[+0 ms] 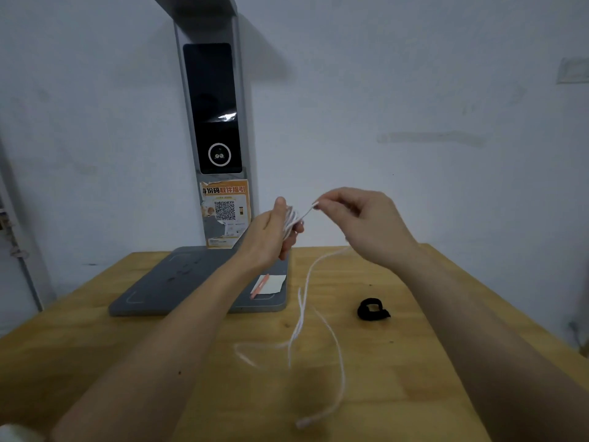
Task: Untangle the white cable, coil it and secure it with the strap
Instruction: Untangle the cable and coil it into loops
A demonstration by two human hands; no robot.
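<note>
— Both hands are raised above the wooden counter [398,393]. What does each hold?
— The left hand [274,232] has its grip curled round several loops of the white cable [301,317]. The right hand [360,218] pinches a strand of it between thumb and fingertip, just beside the left.
— And the remainder?
— It hangs from the hands to the counter and lies there in loose curves, its end near the front edge.
— The strap?
— The black strap [372,310] lies on the counter to the right, apart from the cable. A grey base plate [178,282] sits behind.
</note>
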